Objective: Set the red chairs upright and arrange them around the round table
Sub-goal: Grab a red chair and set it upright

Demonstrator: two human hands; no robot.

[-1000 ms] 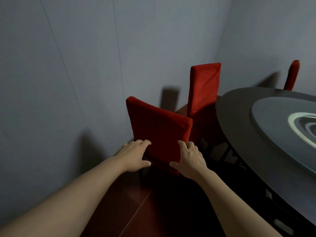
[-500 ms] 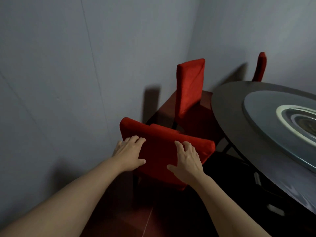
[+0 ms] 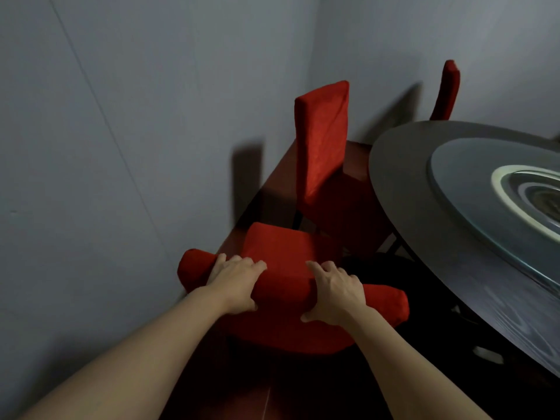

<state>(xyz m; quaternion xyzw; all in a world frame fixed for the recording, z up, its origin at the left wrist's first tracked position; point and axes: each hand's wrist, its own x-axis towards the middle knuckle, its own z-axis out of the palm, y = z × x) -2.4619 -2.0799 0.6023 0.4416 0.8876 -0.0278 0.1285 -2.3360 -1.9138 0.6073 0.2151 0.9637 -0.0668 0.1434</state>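
A red fabric-covered chair [image 3: 288, 286] stands right below me, its seat pointing away and its backrest top under my hands. My left hand [image 3: 236, 283] grips the top edge of the backrest near its left end, fingers curled over it. My right hand [image 3: 333, 291] grips the same edge toward the right, thumb on the near side. A second red chair [image 3: 322, 140] stands upright beyond it, beside the dark round table [image 3: 403, 189]. A third red chair [image 3: 447, 89] shows only its backrest behind the table's far rim.
A grey wall [image 3: 121, 147] runs close along the left and meets another wall in the corner behind the chairs. A glass turntable [image 3: 472, 189] lies on the table. Dark red floor [image 3: 257, 398] shows between my arms; the table's dark legs sit at right.
The near chair's backrest has come toward me and lower in view, so its seat now shows beyond it. Both hands stay on the top edge. My view has shifted closer and downward.
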